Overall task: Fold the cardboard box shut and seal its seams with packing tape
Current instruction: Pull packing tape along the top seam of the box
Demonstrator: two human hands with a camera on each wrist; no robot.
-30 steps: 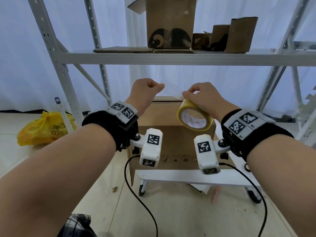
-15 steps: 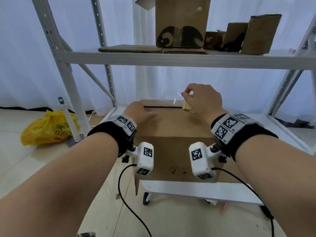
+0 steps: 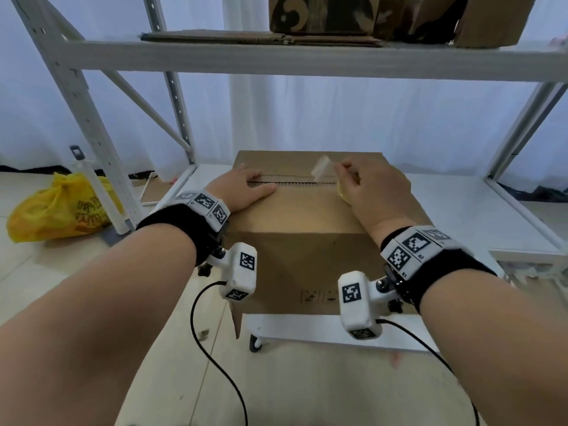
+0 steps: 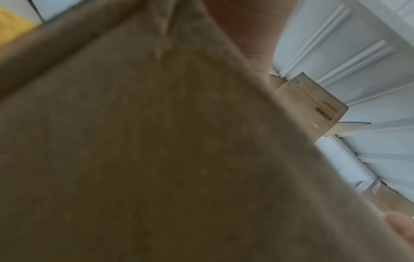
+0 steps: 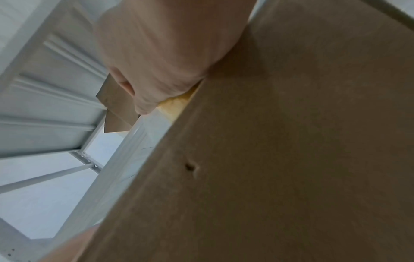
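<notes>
The cardboard box (image 3: 310, 216) stands on the low white shelf (image 3: 461, 207) of a metal rack, near that shelf's front edge, with its top flaps folded down so that they meet along a dark seam (image 3: 292, 182) running left to right across the top. The left hand (image 3: 242, 192) lies flat on the top of the box near its left edge, fingers stretched out straight over the left end of the seam and pressing the flaps down; it holds nothing. The right hand (image 3: 375, 192) rests on the right part of the top, its fingers curled over a roll of packing tape (image 3: 342, 192), of which only a yellowish sliver shows under the hand in the head view and again in the right wrist view (image 5: 177, 104). A short free end of tape (image 3: 321, 167) stands up from the seam just left of the right hand's fingertips. In the left wrist view the brown cardboard fills most of the frame, blurred. More cardboard boxes (image 3: 322, 13) sit on the upper shelf (image 3: 276, 61), and a yellow plastic bag (image 3: 58, 210) lies on the floor left of the rack.
</notes>
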